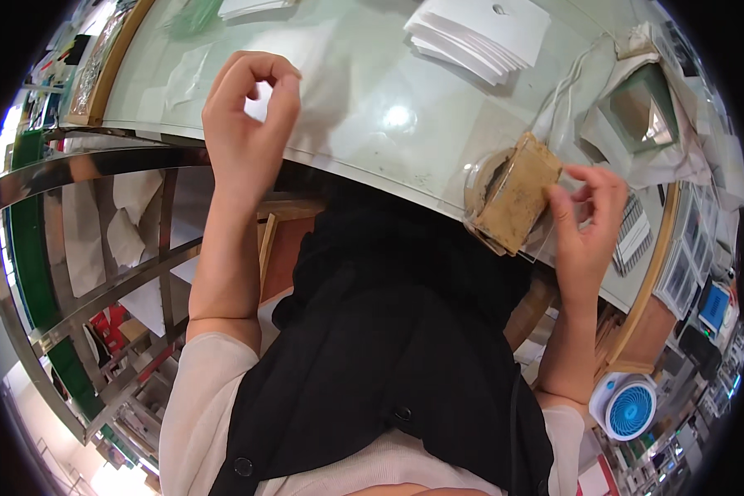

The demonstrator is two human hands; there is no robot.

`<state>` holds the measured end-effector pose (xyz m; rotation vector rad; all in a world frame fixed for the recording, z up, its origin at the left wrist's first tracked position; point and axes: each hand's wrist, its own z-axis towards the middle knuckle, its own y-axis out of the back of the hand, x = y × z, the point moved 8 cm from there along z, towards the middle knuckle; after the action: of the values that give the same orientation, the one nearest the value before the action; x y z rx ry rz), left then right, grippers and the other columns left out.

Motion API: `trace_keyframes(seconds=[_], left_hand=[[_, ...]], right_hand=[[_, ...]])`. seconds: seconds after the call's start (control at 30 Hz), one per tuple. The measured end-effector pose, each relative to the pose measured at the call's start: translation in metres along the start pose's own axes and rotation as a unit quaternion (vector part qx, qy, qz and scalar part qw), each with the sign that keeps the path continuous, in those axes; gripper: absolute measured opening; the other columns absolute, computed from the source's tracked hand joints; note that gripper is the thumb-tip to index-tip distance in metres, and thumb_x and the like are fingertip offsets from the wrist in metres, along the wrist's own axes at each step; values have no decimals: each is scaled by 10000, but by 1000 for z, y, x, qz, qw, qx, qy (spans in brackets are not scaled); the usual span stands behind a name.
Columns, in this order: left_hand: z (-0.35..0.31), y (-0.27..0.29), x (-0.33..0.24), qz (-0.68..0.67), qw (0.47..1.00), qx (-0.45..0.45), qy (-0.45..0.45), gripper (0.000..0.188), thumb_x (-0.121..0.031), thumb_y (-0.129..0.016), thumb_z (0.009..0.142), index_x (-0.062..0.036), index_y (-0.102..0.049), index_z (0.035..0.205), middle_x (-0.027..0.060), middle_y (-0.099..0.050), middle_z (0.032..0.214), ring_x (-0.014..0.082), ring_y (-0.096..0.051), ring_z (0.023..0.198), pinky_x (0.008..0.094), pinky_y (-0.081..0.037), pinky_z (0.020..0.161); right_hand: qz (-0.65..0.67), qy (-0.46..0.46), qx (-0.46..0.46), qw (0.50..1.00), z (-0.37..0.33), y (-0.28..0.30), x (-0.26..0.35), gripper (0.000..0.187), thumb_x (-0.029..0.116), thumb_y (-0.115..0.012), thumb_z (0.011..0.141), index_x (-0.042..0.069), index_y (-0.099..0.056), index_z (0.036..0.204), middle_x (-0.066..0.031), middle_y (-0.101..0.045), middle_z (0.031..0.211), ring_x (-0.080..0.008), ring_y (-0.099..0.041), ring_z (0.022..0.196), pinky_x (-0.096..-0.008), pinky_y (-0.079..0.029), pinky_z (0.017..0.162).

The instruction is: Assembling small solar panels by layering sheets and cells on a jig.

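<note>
Above the left part of the glass-topped table (pixel 355 132), my left hand (pixel 252 107) is raised with its thumb and index finger brought together in a pinch. Anything between those fingertips is too small to make out. At the table's front edge on the right sits a worn box-shaped block (pixel 517 194) covered in brown tape, with what looks like a round clear roll (pixel 478 186) against its left side. My right hand (pixel 591 207) is just right of the block, fingers curled and thumb close to the index finger. Whether it grips anything there is hidden.
A stack of white cards (pixel 479 37) lies farther back. Far right, a dark glass-like pane (pixel 641 107) rests on white paper beside white cables (pixel 562 99). A metal rack (pixel 99 165) stands left of the table. A white and blue fan (pixel 632 409) is low on the right.
</note>
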<state>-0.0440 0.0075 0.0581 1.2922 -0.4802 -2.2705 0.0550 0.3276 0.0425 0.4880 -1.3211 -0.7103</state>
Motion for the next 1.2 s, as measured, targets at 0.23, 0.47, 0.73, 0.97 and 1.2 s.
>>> trace_keyframes(seconds=[0.23, 0.47, 0.73, 0.97, 1.2], left_hand=[[-55, -47, -112, -424, 861, 280, -25, 154, 56, -565, 798, 4, -552, 943, 94, -614, 848, 157, -598, 762, 272, -478, 675], [-87, -68, -109, -490, 807, 312, 104, 236, 109, -485, 827, 10, -588, 1015, 132, -637, 903, 226, -622, 813, 310, -500, 741], [-86, -63, -127, -345, 878, 278, -181, 174, 26, -690, 789, -17, -643, 951, 114, -675, 916, 222, -629, 748, 299, -512, 638], [-74, -80, -106, -208, 936, 169, -226, 194, 27, -737, 719, -27, -677, 895, 57, -611, 831, 179, -577, 677, 256, -457, 562], [-76, -100, -87, -169, 955, 168, -177, 243, 48, -766, 656, -50, -689, 865, 50, -564, 807, 158, -549, 670, 246, -430, 539]], right_hand=[[391, 4, 20, 920, -26, -17, 68, 515, 248, -743, 805, 5, -504, 1192, -108, -524, 1212, -212, -504, 1115, -288, -436, 874], [590, -290, 135, 741, -64, -50, 24, 124, 102, -605, 915, 16, -548, 983, -10, -551, 694, -46, -450, 467, -169, -301, 401], [541, -322, 159, 761, -52, -35, 16, 160, 105, -607, 909, 8, -559, 1027, 10, -547, 687, -19, -430, 476, -150, -284, 409], [227, -117, 64, 965, 8, 3, -2, 248, 68, -569, 890, 25, -564, 1134, 35, -473, 800, -40, -431, 692, -168, -344, 629], [46, -2, 11, 999, 16, -3, 0, 221, 12, -587, 829, 28, -613, 1047, -5, -434, 782, -96, -430, 702, -219, -380, 652]])
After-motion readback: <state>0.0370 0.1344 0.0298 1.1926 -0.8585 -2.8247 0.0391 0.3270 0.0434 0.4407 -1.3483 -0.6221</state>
